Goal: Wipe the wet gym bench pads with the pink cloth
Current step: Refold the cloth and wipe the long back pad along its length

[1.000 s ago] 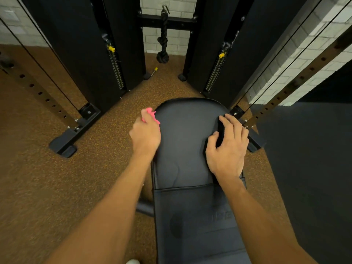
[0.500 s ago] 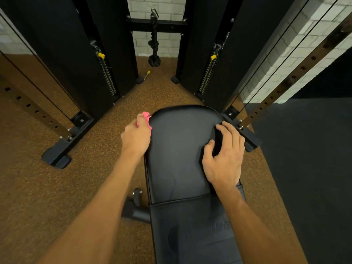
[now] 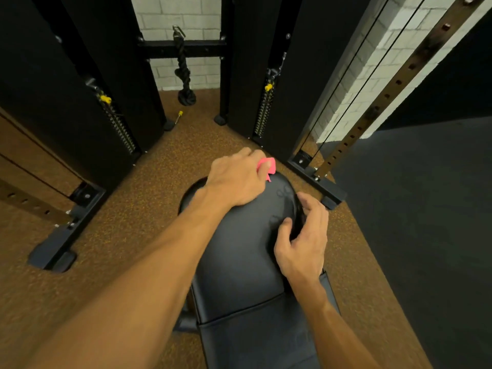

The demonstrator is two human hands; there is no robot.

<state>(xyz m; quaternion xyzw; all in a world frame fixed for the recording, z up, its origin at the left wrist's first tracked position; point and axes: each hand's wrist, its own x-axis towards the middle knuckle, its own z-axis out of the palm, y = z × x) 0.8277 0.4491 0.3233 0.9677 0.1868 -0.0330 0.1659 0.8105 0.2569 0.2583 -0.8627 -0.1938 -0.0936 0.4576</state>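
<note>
Head view: on the left, the black weight column (image 3: 80, 102) is standing on the brown floor (image 3: 119, 235). The left hand (image 3: 237, 179) is reaching across the far pad (image 3: 239, 249), fingers curling over the pink cloth (image 3: 267, 165) and pressing it onto the pad's rounded far end, towards its right corner. Just right of that, the right hand (image 3: 303, 241) is clasping the pad's right edge, thumb on top, fingers wrapping down the side. Further right, a drilled upright rail (image 3: 386, 97) is slanting away.
</note>
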